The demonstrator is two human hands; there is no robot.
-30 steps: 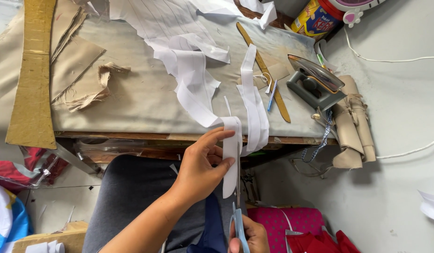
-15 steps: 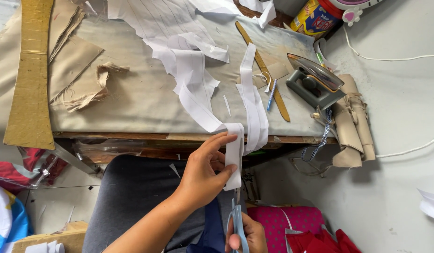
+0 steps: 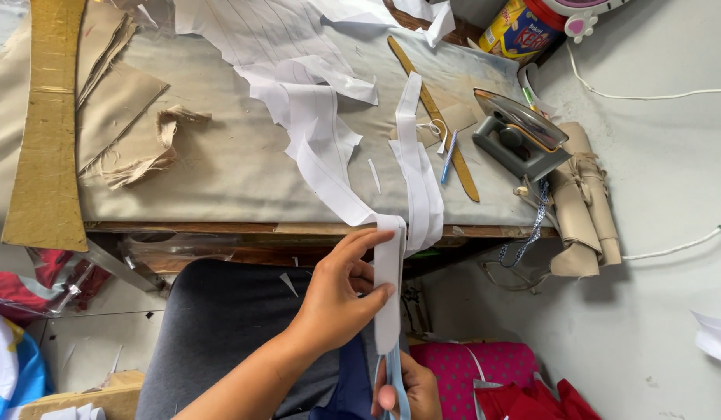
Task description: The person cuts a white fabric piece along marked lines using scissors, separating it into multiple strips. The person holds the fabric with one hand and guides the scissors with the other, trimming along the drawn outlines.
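- Since a second ago, the right hand (image 3: 407,386) with the blue-handled scissors (image 3: 393,381) has risen slightly toward the white fabric strip (image 3: 389,280), fingers closed around the handles.
- The left hand (image 3: 337,292) keeps pinching that strip, thumb in front, just below the worktop (image 3: 220,179) edge.
- Beyond the strip on the worktop, the iron (image 3: 520,136) is unmoved.

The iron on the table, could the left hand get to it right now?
Probably not straight away. The left hand is pinching the white strip below the table edge, so it is busy. The iron sits far across the table, though nothing blocks the way if the strip were let go.
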